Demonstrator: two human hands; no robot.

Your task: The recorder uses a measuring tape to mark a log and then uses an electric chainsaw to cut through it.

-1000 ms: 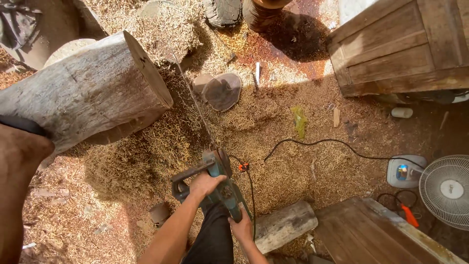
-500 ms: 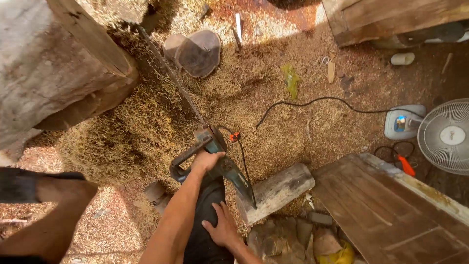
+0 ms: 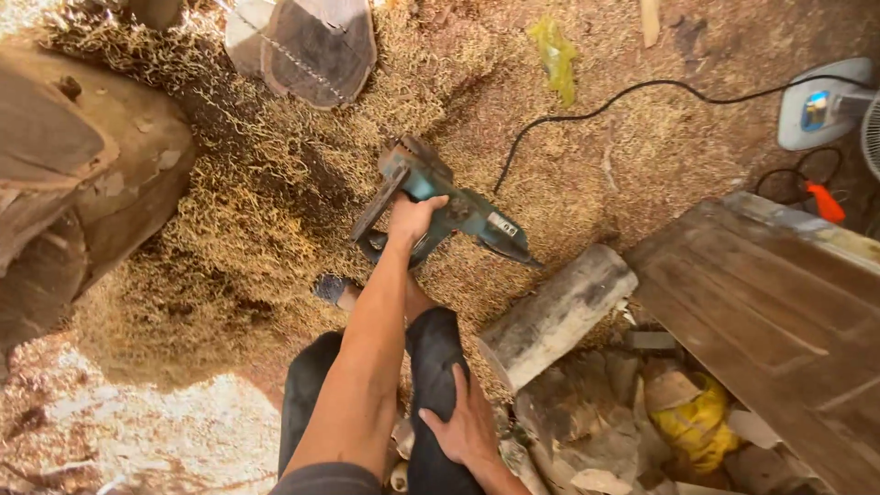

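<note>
- While the teal chainsaw [image 3: 440,215] is carried low over the sawdust-covered ground [image 3: 229,229], the left hand [image 3: 414,217] is wrapped tight round its front handle, grip fully clamped on it.
- The right hand [image 3: 467,426] is laid flat on the knee of the dark trousers [image 3: 431,367], fingers spread, nothing held.
- The saw's bar [image 3: 293,60] is pointed up and away toward a cut slab of wood [image 3: 316,46], with the body hanging just above the shavings, not resting on them.
- A big log [image 3: 82,174] is seen at the left and a smaller log [image 3: 555,312] just beside the right leg; a black cable [image 3: 587,105] is trailed off toward a fan [image 3: 825,105].
- Looks like a carry/reposition step, with no cutting being done, as far as can be judged.
- For any cut, a second hand would be needed on the rear handle first, and the cable kept well apart from the bar.
</note>
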